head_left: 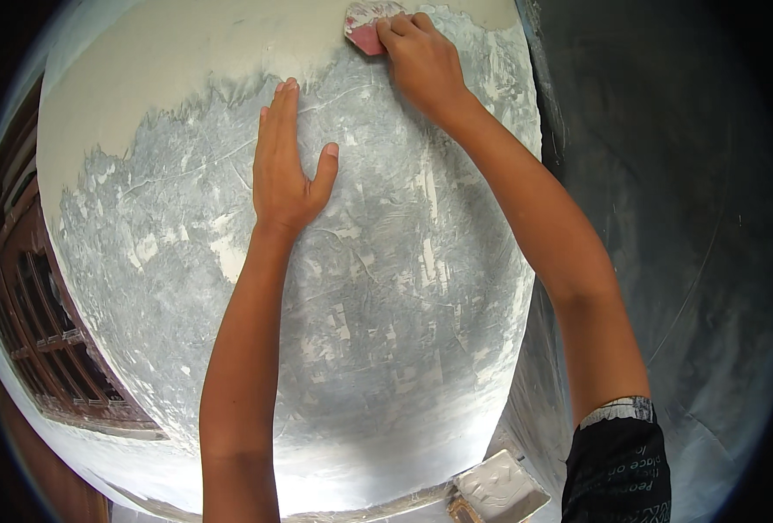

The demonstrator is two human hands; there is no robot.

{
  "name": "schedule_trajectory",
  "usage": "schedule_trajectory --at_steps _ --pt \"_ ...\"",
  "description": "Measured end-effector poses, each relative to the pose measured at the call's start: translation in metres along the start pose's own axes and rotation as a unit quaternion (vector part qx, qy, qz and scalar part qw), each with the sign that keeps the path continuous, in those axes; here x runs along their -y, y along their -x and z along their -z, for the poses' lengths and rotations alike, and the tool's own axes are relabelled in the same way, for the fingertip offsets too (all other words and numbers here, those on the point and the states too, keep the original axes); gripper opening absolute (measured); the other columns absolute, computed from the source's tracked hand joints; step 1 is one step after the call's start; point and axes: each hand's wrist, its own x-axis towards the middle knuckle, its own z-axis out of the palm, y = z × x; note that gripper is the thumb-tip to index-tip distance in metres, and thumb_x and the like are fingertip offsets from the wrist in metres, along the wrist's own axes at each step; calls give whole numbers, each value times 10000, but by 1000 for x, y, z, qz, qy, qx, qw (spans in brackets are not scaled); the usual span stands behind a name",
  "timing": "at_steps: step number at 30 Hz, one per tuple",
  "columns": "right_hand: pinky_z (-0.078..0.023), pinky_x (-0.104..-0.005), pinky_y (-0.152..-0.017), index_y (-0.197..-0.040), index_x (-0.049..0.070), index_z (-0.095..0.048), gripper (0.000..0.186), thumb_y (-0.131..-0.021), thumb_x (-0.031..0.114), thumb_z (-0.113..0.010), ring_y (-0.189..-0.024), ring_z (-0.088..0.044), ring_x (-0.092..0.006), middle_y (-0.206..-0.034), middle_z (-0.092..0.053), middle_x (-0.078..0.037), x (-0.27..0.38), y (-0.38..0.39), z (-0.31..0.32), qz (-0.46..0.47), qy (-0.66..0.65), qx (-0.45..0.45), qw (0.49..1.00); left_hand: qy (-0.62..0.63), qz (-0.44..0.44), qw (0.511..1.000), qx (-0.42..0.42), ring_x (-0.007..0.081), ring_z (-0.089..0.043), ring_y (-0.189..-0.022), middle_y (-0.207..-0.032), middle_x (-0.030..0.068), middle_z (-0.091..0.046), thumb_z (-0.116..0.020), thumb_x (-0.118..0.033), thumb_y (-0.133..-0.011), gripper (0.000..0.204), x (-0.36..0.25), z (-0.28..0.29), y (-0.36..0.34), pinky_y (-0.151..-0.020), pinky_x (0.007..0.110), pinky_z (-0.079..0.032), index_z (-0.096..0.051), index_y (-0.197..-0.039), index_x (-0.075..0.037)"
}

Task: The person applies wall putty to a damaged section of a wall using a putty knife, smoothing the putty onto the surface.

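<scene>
A: What does the right hand (426, 65) have hold of?

B: A pink scraper (366, 37), at the top centre of the frame. The fingers are bent closed over its right side, and pale smears cover its upper part.

A: And the left hand (286, 179)?

B: It holds nothing that I can see. It's spread flat left of centre, fingers together and pointing up, the thumb standing well out to the right. It seems laid on the wall (360, 227), but I can't tell whether the whole palm touches.

A: How does that surface look?

B: Mottled grey through the middle, with whitish patches and thin ridges. A smooth cream coating (195, 61) fills the upper left, its lower edge ragged, ending just above the left fingertips.

A: What's around it?

B: A brown wooden window frame (51, 340) bends along the left edge, and a dark surface (665, 174) takes up the right. At bottom right, an open container (501, 484) of pale paste sits beside the black sleeve (615, 471) on the right arm.
</scene>
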Motion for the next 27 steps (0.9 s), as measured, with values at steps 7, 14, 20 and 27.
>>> schedule_trajectory --at_steps 7,14,20,27 --pt "-511 -404 -735 -995 50 -678 258 -740 10 -669 -868 -634 -269 -852 -647 -67 44 31 35 -1 -42 -6 999 3 -3 1000 -3 369 -380 -1443 -1537 215 -415 -520 -224 -928 666 6 7 5 -1224 506 -194 -329 -1511 36" --pt "-532 -456 -739 -1000 19 -667 173 -848 98 -645 -907 -634 -339 -891 -643 -146 -5 -19 -6 -23 -1 10 1000 10 5 1000 -8 373 -396 -1432 -1525 214 -433 -507 -258 -936 662 2 -1 1 -1224 511 -195 -337 -1506 34" --pt "-554 -459 -727 -963 23 -659 163 -804 13 -622 -899 -659 -349 -893 -662 -143 51 31 36 -47 -85 83 992 9 9 1000 -12 374 -402 -1428 -1521 218 -435 -523 -246 -922 673 5 6 3 -1223 514 -194 -338 -1505 35" --pt "-523 -489 -780 -850 -22 -670 248 -929 196 -582 -874 -648 -402 -885 -667 -246 -7 -40 -1 -60 -63 67 994 17 4 1000 -14 395 -412 -1415 -1502 243 -447 -560 -242 -902 688 1 -1 0 -1205 521 -235 -358 -1482 67"
